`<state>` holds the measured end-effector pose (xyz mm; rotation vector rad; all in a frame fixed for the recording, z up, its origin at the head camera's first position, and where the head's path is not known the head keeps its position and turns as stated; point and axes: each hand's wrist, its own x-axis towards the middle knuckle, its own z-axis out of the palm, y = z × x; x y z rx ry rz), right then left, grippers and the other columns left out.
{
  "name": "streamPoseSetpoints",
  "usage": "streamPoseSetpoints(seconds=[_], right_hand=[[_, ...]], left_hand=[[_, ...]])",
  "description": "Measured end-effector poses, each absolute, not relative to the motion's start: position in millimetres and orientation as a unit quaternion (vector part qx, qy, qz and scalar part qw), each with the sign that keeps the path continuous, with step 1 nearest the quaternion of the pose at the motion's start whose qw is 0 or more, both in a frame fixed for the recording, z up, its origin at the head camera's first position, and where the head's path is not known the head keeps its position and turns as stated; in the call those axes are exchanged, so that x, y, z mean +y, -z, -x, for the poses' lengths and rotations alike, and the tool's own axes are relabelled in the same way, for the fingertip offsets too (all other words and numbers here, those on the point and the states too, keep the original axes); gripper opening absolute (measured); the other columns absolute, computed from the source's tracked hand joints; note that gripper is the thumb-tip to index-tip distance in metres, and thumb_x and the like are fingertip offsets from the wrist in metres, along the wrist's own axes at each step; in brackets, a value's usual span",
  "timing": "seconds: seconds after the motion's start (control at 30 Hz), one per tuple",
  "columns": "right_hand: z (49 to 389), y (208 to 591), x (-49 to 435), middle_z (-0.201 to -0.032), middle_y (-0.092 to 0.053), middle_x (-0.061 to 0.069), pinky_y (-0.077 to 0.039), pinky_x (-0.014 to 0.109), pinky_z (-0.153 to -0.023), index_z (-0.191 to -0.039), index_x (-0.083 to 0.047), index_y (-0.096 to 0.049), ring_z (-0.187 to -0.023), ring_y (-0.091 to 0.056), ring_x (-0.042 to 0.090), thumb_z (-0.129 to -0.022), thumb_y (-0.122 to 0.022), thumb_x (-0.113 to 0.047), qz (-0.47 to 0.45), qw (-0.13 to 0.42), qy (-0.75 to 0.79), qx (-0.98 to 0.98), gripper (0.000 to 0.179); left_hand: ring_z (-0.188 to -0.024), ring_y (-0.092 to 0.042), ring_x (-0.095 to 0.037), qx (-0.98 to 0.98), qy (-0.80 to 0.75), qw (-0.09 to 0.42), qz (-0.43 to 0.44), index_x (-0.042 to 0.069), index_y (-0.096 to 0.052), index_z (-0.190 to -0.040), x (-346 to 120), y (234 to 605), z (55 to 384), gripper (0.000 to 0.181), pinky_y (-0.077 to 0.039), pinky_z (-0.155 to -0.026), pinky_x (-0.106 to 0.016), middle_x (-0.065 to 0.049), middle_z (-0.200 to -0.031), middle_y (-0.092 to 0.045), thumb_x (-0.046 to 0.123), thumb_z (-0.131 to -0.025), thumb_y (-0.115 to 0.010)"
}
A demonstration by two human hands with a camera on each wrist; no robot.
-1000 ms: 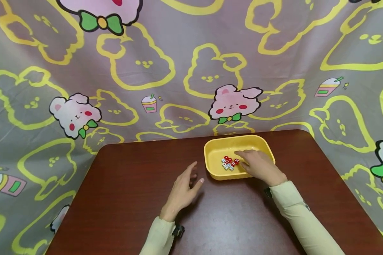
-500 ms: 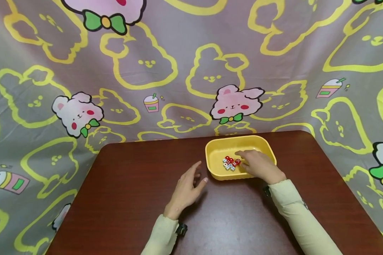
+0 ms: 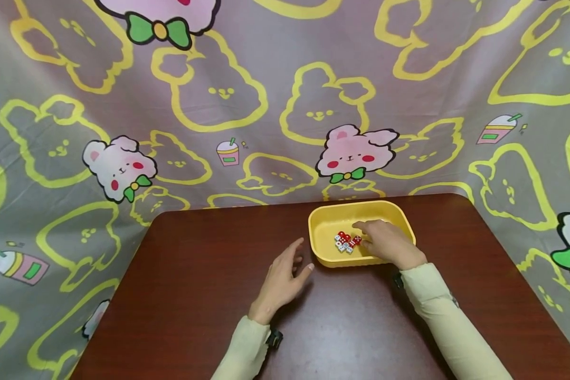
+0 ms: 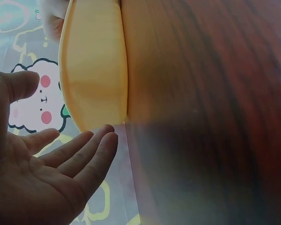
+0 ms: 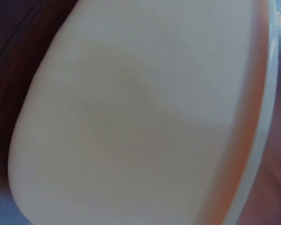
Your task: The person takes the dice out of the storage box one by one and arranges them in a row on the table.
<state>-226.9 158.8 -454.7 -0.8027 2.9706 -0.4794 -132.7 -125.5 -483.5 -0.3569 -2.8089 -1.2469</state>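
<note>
A yellow plastic tub (image 3: 324,259) sits toward the back right of the table, with several small red and white dice (image 3: 345,244) clustered on its floor. My right hand (image 3: 388,244) reaches over the tub's near right rim, index finger stretched left and thumb close to the dice; its other fingers are hidden. In the right wrist view the tub's pale outer wall (image 5: 126,122) covers most of the hand's work. My left hand (image 3: 281,282) hovers left of the tub, fingers spread and holding nothing. Its fingertips lie close to the tub's wall (image 4: 96,70) in the left wrist view.
The dark brown wooden table (image 3: 209,274) extends left and in front of the tub. A grey cloth backdrop (image 3: 266,105) with cartoon prints hangs right behind the table and along both sides.
My left hand has drifted slightly right, nearer the tub. My right hand stays inside the tub and the dice keep their places. The head view has shifted a little.
</note>
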Motion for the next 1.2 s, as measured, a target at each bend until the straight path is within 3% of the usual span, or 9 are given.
streamPoseSetpoints(seconds=[0.2,0.53,0.9,1.2], right_hand=[[229,455,158,-0.112,-0.077,0.016,-0.06,0.052,-0.08,-0.134,-0.005,-0.067,-0.097,-0.073,0.032,-0.088,-0.074,-0.007,0.26,0.023,0.157,0.953,0.047],[233,459,158,-0.107,-0.077,0.013,-0.06,0.053,-0.083,-0.132,-0.006,-0.068,-0.096,-0.073,0.031,-0.086,-0.076,-0.007,0.262,0.025,0.153,0.953,0.047],[238,463,157,-0.086,-0.073,0.003,-0.056,0.044,-0.072,-0.126,-0.008,-0.071,-0.077,-0.063,0.019,-0.083,-0.077,-0.005,0.266,0.024,0.159,0.95,0.043],[239,464,154,-0.09,-0.075,0.004,-0.056,0.044,-0.072,-0.122,-0.01,-0.073,-0.079,-0.066,0.02,-0.084,-0.078,-0.007,0.263,0.026,0.157,0.952,0.039]], left_hand=[[-0.124,-0.069,-0.026,-0.906,0.406,0.033,0.117,0.02,-0.038,-0.161,-124,484,132,0.07,-0.061,-0.098,-0.041,-0.008,-0.158,-0.053,0.029,-0.1,-0.07],[-0.126,-0.068,-0.026,-0.908,0.401,0.042,0.116,0.017,-0.041,-0.16,-117,483,140,0.07,-0.061,-0.097,-0.04,-0.006,-0.156,-0.055,0.03,-0.099,-0.071],[-0.125,-0.068,-0.026,-0.905,0.403,0.051,0.128,0.014,-0.044,-0.158,-114,487,147,0.069,-0.062,-0.094,-0.037,-0.008,-0.147,-0.061,0.025,-0.097,-0.073],[-0.119,-0.07,-0.026,-0.897,0.413,0.051,0.145,0.016,-0.05,-0.154,-111,486,151,0.064,-0.064,-0.087,-0.035,-0.011,-0.144,-0.062,0.021,-0.095,-0.075]])
